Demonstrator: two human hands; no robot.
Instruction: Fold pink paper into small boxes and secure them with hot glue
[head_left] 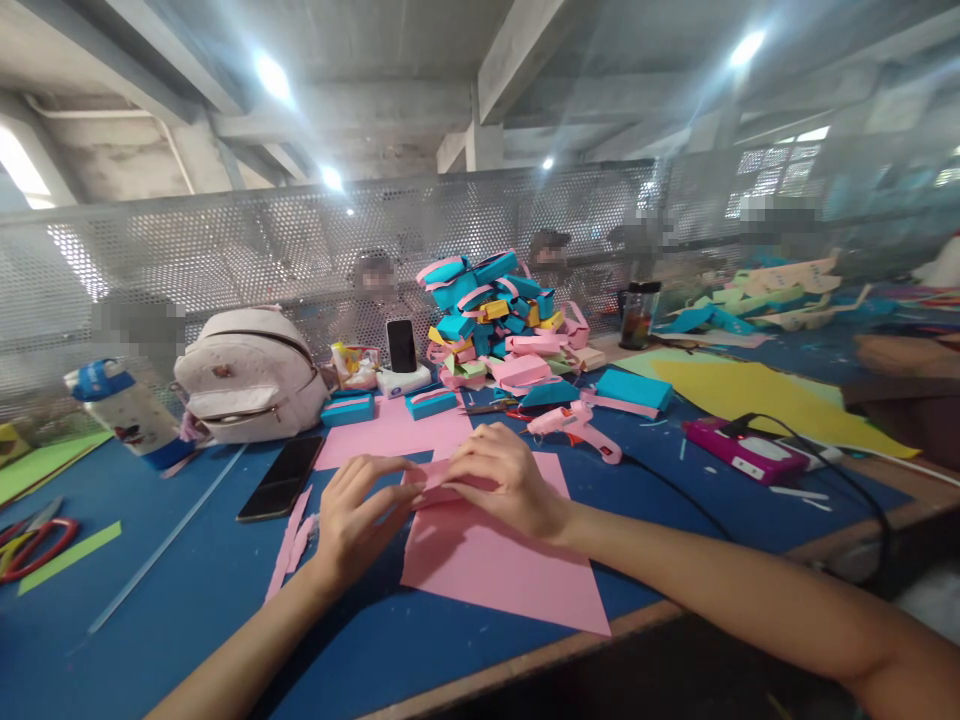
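Note:
Between my hands is a small folded piece of pink paper (436,485), held just above a flat pink sheet (510,575). My left hand (360,512) pinches its left end between thumb and fingertips. My right hand (517,482) closes over the right part, thumb along the near edge and fingers bent across the top. The fingers partly hide the folds. Beyond my right hand lies a pink glue gun (577,425). Another pink sheet (390,432) is spread behind my hands. Pink paper scraps (294,545) rest left of my left hand.
A heap of blue, pink and yellow paper boxes (502,320) stands at the back. Leftward are a black phone (283,480), a white backpack (251,375), a bottle (135,415) and scissors (37,545). A purple power strip (746,450) with cables sits right.

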